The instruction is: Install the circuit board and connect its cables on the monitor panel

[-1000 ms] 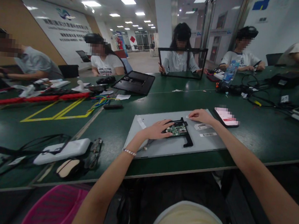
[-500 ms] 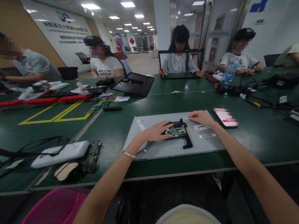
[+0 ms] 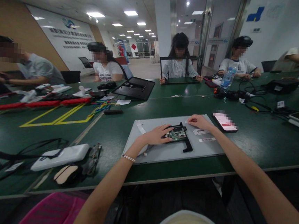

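Note:
A flat grey display panel (image 3: 158, 157) lies on the green table in front of me. On its back sits a green circuit board (image 3: 175, 134) in a black bracket (image 3: 187, 145). My left hand (image 3: 158, 135) rests on the left part of the board and bracket, fingers stretched out. Near the panel's far edge, right of the bracket, my right hand (image 3: 200, 121) has its thumb and fingers pinched together. Something small and pale shows at its fingertips, too small to name. White labels (image 3: 206, 139) are stuck on the panel beside that hand.
Right of the panel lies a phone (image 3: 224, 122). At left are a white power bank (image 3: 60, 157), a mouse (image 3: 67, 174) and glasses (image 3: 94, 158). A black casing (image 3: 134, 88) lies farther back. Across the table, a person (image 3: 179, 67) holds a black frame (image 3: 179, 81). Other people sit around.
The view has tilted up slightly, so everything sits a little lower. Both hands keep nearly the same places on the panel and board.

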`<action>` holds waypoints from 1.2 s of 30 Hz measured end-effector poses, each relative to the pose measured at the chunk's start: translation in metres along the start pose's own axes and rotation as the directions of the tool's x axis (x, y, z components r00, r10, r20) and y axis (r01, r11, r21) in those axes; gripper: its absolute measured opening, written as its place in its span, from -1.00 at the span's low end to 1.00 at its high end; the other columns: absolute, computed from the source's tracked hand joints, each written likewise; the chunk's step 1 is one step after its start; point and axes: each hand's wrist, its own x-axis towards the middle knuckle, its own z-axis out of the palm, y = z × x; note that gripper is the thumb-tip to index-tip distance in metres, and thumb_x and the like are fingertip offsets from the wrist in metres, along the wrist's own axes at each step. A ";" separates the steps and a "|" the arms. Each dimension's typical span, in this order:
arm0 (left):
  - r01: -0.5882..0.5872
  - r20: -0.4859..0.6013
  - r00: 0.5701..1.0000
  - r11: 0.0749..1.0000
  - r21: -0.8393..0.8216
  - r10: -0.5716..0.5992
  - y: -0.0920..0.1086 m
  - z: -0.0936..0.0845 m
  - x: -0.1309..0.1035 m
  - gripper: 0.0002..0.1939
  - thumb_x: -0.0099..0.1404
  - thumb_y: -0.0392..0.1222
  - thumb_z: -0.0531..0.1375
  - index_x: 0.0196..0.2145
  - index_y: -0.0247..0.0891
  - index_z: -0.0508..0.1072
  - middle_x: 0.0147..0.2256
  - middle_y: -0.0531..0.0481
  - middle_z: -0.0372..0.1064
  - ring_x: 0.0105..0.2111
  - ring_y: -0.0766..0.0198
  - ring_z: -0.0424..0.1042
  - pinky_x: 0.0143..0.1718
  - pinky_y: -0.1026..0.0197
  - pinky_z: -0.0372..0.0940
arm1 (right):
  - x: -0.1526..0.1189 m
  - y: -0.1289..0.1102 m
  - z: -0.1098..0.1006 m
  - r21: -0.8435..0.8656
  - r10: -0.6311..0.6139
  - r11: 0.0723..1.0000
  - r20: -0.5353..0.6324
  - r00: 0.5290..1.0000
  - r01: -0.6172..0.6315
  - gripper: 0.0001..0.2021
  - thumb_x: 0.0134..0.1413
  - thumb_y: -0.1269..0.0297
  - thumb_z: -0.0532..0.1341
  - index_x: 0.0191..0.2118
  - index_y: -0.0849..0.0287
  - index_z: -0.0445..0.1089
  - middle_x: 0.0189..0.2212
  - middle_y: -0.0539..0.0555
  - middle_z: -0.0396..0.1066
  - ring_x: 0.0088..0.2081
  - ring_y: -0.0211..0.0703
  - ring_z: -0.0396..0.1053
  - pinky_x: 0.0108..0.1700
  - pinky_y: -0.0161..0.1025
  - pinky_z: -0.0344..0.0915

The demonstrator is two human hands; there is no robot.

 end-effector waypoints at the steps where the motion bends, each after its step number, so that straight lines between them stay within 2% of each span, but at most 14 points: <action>1: 0.002 0.002 1.000 1.000 -0.001 -0.002 0.000 0.000 0.000 -0.26 0.39 0.31 -0.11 0.37 -0.13 -0.06 0.39 -0.12 -0.26 0.35 -0.02 -0.14 0.31 -0.03 -0.17 | 0.000 -0.001 0.000 -0.003 0.002 1.000 -0.004 1.000 -0.002 -0.86 0.03 0.19 0.26 -0.35 0.14 0.50 -0.25 0.10 0.49 -0.21 -0.11 0.47 -0.05 -0.11 0.40; 11: 0.002 -0.011 1.000 1.000 0.006 -0.002 -0.001 0.001 0.001 -0.26 0.39 0.31 -0.10 0.36 -0.13 -0.02 0.39 -0.11 -0.23 0.35 0.00 -0.13 0.31 0.00 -0.15 | 0.003 0.011 0.002 0.001 -0.030 1.000 0.000 1.000 0.030 -0.86 0.01 0.22 0.27 -0.33 0.14 0.51 -0.25 0.09 0.47 -0.21 -0.13 0.46 -0.04 -0.14 0.40; 19: -0.002 -0.014 1.000 1.000 -0.013 0.002 -0.004 0.003 0.000 -0.26 0.39 0.32 -0.10 0.36 -0.13 -0.02 0.39 -0.12 -0.22 0.36 0.00 -0.14 0.32 -0.02 -0.17 | 0.004 0.016 0.002 0.015 0.010 1.000 0.025 1.000 -0.010 -0.84 -0.02 0.22 0.30 -0.28 0.13 0.54 -0.19 0.08 0.49 -0.16 -0.14 0.47 0.02 -0.11 0.38; 25: 0.003 -0.012 1.000 1.000 -0.018 -0.003 -0.003 0.001 -0.001 -0.24 0.38 0.34 -0.11 0.36 -0.15 -0.02 0.39 -0.13 -0.22 0.36 -0.01 -0.14 0.32 -0.02 -0.17 | 0.004 0.016 -0.007 0.102 0.038 0.993 0.133 0.990 -0.052 -0.78 -0.06 0.24 0.34 -0.21 0.10 0.56 -0.09 0.08 0.52 -0.07 -0.10 0.46 0.10 -0.10 0.34; 28: -0.002 -0.017 1.000 1.000 -0.016 0.002 -0.004 0.002 -0.001 -0.23 0.38 0.34 -0.11 0.36 -0.15 -0.02 0.38 -0.14 -0.22 0.35 -0.01 -0.13 0.32 -0.03 -0.15 | 0.005 0.018 -0.007 0.049 0.023 0.998 0.112 0.993 -0.029 -0.81 0.00 0.23 0.30 -0.22 0.08 0.57 -0.14 0.06 0.55 -0.10 -0.09 0.48 0.06 -0.09 0.36; 33: -0.009 -0.020 1.000 1.000 -0.011 0.009 -0.004 0.003 -0.001 -0.25 0.38 0.32 -0.11 0.36 -0.14 -0.01 0.38 -0.13 -0.22 0.35 -0.02 -0.13 0.32 -0.04 -0.15 | 0.005 0.016 -0.002 -0.083 -0.013 0.996 0.002 1.000 0.013 -0.85 0.07 0.21 0.26 -0.29 0.06 0.58 -0.21 0.05 0.57 -0.17 -0.07 0.49 -0.04 -0.12 0.39; 36: -0.003 -0.018 1.000 1.000 -0.010 0.002 -0.004 0.003 -0.001 -0.24 0.38 0.33 -0.11 0.36 -0.16 -0.01 0.39 -0.14 -0.23 0.36 -0.02 -0.14 0.32 -0.04 -0.16 | 0.005 0.011 0.001 -0.218 -0.058 0.975 -0.035 0.998 0.049 -0.84 0.11 0.22 0.23 -0.29 0.09 0.57 -0.25 0.08 0.56 -0.23 -0.06 0.49 -0.12 -0.15 0.38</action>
